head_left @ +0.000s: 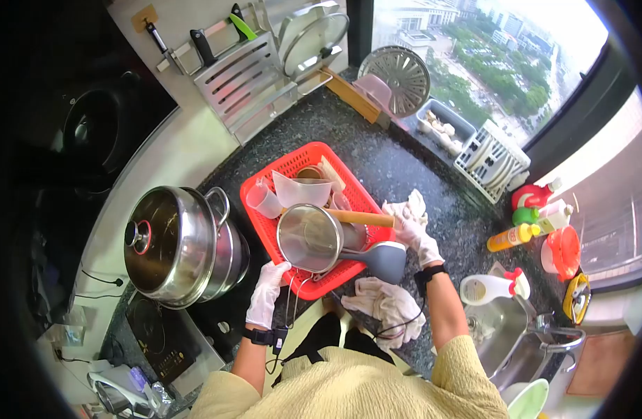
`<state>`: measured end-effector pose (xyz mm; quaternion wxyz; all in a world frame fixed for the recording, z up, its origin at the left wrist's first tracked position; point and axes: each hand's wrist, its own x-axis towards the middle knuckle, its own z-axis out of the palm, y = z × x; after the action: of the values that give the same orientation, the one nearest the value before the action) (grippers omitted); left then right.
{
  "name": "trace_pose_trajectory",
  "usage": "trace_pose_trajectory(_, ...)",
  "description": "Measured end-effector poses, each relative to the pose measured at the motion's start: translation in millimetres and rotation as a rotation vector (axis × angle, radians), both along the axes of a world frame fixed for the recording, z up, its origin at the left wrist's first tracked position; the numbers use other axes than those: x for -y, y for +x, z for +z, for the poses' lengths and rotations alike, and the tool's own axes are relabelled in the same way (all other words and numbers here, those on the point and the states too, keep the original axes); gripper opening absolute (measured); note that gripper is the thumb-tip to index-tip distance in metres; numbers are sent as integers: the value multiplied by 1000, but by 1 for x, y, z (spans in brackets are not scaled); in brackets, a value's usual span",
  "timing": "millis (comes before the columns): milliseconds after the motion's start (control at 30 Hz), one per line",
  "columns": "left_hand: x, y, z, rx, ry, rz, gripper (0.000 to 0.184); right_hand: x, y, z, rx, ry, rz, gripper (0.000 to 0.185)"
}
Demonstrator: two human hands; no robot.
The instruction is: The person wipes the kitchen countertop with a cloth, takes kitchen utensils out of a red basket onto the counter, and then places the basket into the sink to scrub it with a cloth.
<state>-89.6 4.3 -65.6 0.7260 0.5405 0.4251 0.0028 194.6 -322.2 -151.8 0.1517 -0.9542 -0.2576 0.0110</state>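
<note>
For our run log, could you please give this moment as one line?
left hand: at red basket rim | right hand: by wooden rod end, grip unclear | sieve: in basket

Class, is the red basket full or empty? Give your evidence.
The basket is fairly full: a sieve, a translucent cup and other utensils crowd it, and little of its floor shows.

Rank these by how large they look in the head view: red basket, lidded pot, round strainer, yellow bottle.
1. Red basket and lidded pot: too alike to rank
2. Round strainer
3. Yellow bottle
</note>
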Motion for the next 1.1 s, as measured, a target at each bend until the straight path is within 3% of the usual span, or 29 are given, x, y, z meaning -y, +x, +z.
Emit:
trace_pose_trajectory(100, -2, -13, -6, -18, 19, -30, 21, 16, -2, 15, 36, 211, 69, 47)
trace_pose_trajectory(167, 0, -17, 7, -59, 57, -73, 22, 34, -11, 34, -159, 403, 17, 44)
trace_pose_trajectory(200, -3, -20, 2, -61, 56, -77, 22, 40, -26, 66, -522, 596, -162, 45)
trace_pose_trajectory(300, -11, -28, -10, -55, 49, -81, 21, 70, -70, 136, -581, 559, -155, 44)
trace_pose_trajectory(333, -15, -31, -17, -68, 60, -89, 20, 71, -92, 187, -670, 453, -190, 44)
trace_pose_trajectory(400, -23, -35, -31, -106, 79, -95, 18, 87, -123, 222, -624, 262, -83, 44)
trace_pose_trajectory(500, -18, -35, -22, -104, 45, -64, 18, 112, -163, 243, -559, -62, 135, 46)
trace_pose_trajectory(567, -29, -37, -35, -100, 47, -119, 23, 123, -188, 274, -681, -55, 142, 46)
trace_pose_trajectory(733, -21, -36, -11, -203, 124, -221, 27, 151, -226, 338, -550, -115, 183, 45)
trace_pose_trajectory(833, -24, -37, -9, -226, 159, -273, 29, 161, -231, 361, -463, -49, 220, 47)
trace_pose_trajectory(867, -24, -37, -10, -223, 167, -287, 27, 158, -227, 363, -317, -6, 247, 46)
trace_pose_trajectory(1000, -30, -38, -13, -209, 207, -355, 29, 92, -154, 376, -117, -227, 240, 38)
trace_pose_trajectory(1100, -16, -36, 14, -247, 189, -358, 34, 72, -71, 294, -260, 891, 267, 21)
